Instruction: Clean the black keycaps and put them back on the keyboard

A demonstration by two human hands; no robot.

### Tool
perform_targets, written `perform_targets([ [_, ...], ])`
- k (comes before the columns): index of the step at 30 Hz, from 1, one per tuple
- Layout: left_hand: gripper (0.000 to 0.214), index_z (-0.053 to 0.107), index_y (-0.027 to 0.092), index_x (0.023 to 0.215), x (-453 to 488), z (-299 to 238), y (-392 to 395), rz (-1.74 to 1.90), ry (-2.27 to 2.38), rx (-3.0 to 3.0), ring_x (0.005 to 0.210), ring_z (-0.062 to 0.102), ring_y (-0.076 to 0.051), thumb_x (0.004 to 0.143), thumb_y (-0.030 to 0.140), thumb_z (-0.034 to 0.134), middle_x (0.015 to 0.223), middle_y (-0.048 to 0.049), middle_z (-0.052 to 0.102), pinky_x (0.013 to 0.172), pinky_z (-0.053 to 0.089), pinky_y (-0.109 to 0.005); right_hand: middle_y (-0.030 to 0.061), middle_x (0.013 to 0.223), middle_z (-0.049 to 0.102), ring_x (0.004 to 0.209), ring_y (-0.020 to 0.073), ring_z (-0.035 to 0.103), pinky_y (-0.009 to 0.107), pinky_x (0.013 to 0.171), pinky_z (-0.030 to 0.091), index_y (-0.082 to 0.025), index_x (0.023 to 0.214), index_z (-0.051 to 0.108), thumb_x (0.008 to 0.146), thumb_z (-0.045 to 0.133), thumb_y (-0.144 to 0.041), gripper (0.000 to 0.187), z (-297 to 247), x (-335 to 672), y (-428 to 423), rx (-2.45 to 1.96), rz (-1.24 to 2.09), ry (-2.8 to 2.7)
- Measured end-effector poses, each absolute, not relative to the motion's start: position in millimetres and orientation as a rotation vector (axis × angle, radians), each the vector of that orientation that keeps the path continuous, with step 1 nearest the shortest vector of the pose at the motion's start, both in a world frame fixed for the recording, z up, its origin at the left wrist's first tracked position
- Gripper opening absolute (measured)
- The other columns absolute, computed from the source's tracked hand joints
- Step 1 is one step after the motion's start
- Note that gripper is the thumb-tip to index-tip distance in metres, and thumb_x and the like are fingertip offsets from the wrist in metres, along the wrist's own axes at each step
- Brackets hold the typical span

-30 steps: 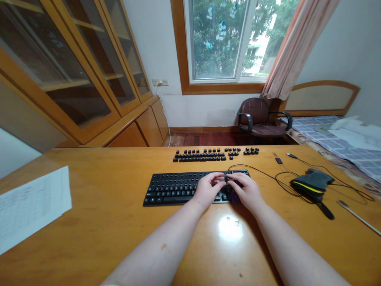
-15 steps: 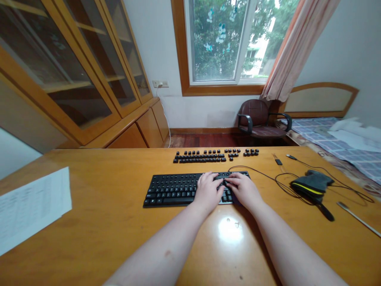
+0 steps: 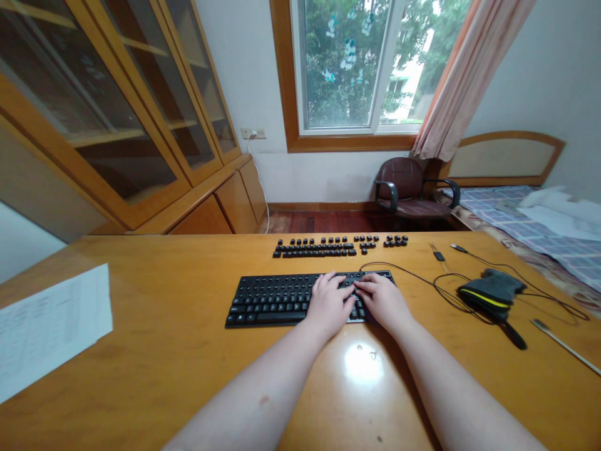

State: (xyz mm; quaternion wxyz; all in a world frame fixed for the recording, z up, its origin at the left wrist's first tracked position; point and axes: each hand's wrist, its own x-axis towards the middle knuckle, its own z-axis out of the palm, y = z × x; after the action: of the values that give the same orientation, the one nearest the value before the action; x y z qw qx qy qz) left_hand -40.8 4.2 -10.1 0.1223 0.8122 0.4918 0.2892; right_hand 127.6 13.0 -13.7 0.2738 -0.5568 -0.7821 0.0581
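Observation:
A black keyboard (image 3: 270, 300) lies on the desk. Its lower rows carry keycaps, while the upper rows show bare key stems. My left hand (image 3: 327, 304) rests over its right part, fingers spread, with the index finger and thumb reaching toward the numeric pad side. From the right, my right hand (image 3: 382, 300) comes in over the keypad area, thumb and fingertips drawn together close to the left index fingertip. Whatever small thing lies between those fingertips is hidden. Behind the keyboard, loose black keycaps (image 3: 323, 250) stand in rows.
On the right lie a coiled cable (image 3: 451, 294), a dark grey brush-like tool with a yellow stripe (image 3: 488, 297), a small black piece with wire prongs (image 3: 439, 256) and a thin white-handled brush (image 3: 568, 347). Paper sheets (image 3: 56, 329) lie at left. A chair (image 3: 408, 188) stands beyond the desk.
The fingertips of both hands have come closer together over the keypad; a small dark piece seen between them earlier is now covered. The keyboard has stayed in place.

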Motion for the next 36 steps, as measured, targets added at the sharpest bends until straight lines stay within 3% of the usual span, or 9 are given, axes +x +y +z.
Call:
perform_targets([
  [5, 0.027, 0.065, 0.028, 0.103, -40.9, -9.2, 3.8, 0.827, 1.426, 2.375, 0.119, 0.038, -0.027, 0.079, 0.033, 0.054, 0.118, -0.0044, 0.058, 0.103, 0.024, -0.05, 0.0068, 0.098, 0.067, 0.091, 0.0221, 0.06, 0.037, 0.084, 0.048, -0.022, 0.092, 0.071, 0.08, 0.054, -0.026, 0.022, -12.5, 127.9, 12.6, -1.499, 0.192, -2.051],
  [15, 0.031, 0.064, 0.03, 0.107, -42.1, -8.9, 4.9, 0.75, 1.4, 2.387, 0.126, 0.031, -0.029, 0.078, 0.036, 0.055, 0.127, -0.004, 0.053, 0.105, 0.019, -0.053, 0.0046, 0.096, 0.065, 0.084, 0.0191, 0.061, 0.034, 0.076, 0.049, -0.025, 0.082, 0.073, 0.078, 0.055, -0.026, 0.018, -18.1, 126.4, 16.4, -1.548, 0.242, -1.997],
  [21, 0.026, 0.067, 0.029, 0.099, -41.2, -9.9, 5.2, 0.766, 1.391, 2.353, 0.127, 0.03, -0.029, 0.077, 0.038, 0.057, 0.127, -0.0046, 0.052, 0.105, 0.017, -0.055, 0.0038, 0.092, 0.065, 0.081, 0.0186, 0.061, 0.033, 0.073, 0.049, -0.025, 0.077, 0.073, 0.077, 0.055, -0.025, 0.017, -16.5, 124.9, 15.3, -1.589, 0.217, -2.032],
  [30, 0.027, 0.065, 0.026, 0.103, -38.9, -9.2, 2.0, 0.882, 1.429, 2.311, 0.118, 0.041, -0.025, 0.078, 0.029, 0.055, 0.116, -0.0056, 0.059, 0.105, 0.023, -0.049, 0.0071, 0.096, 0.064, 0.088, 0.0209, 0.06, 0.035, 0.08, 0.049, -0.021, 0.09, 0.07, 0.079, 0.053, -0.028, 0.021, -17.7, 125.3, 10.1, -1.491, 0.168, -1.938],
  [36, 0.025, 0.064, 0.024, 0.101, -38.3, -8.2, 1.8, 0.96, 1.456, 2.282, 0.111, 0.047, -0.024, 0.079, 0.025, 0.054, 0.107, -0.0055, 0.063, 0.103, 0.027, -0.046, 0.0076, 0.095, 0.065, 0.088, 0.0199, 0.06, 0.034, 0.082, 0.048, -0.021, 0.098, 0.065, 0.084, 0.047, -0.028, 0.024, 12.7, 130.5, -5.6, -1.419, 0.037, -1.669],
])
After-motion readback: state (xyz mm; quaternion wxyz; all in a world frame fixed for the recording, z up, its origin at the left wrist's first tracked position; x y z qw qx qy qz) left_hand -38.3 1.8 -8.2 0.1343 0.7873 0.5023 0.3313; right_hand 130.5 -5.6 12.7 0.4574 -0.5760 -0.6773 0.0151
